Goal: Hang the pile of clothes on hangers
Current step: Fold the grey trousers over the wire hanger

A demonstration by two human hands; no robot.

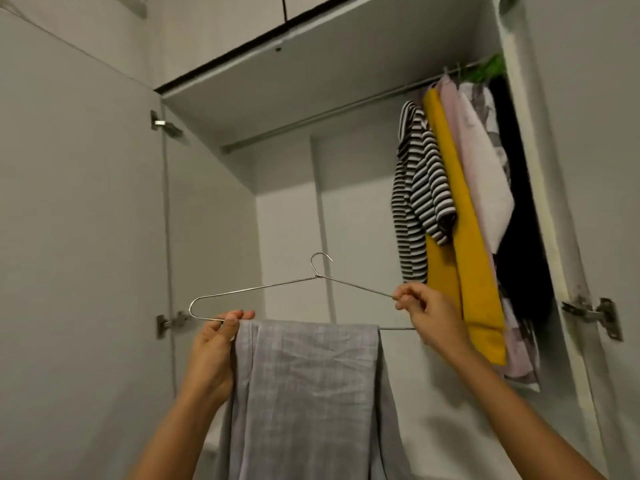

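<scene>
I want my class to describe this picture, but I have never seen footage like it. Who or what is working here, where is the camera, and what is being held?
There is no machine: a person works with two bare hands, and the one camera sits on their head, looking up along the forearms into an open white wardrobe. The left hand and the right hand each pinch a thin silver wire hanger near one end, with a grey woven garment draped over its lower bar. No table shows. On the metal rail, at the right, hang a black-and-white striped top, a mustard-yellow garment and others.
</scene>
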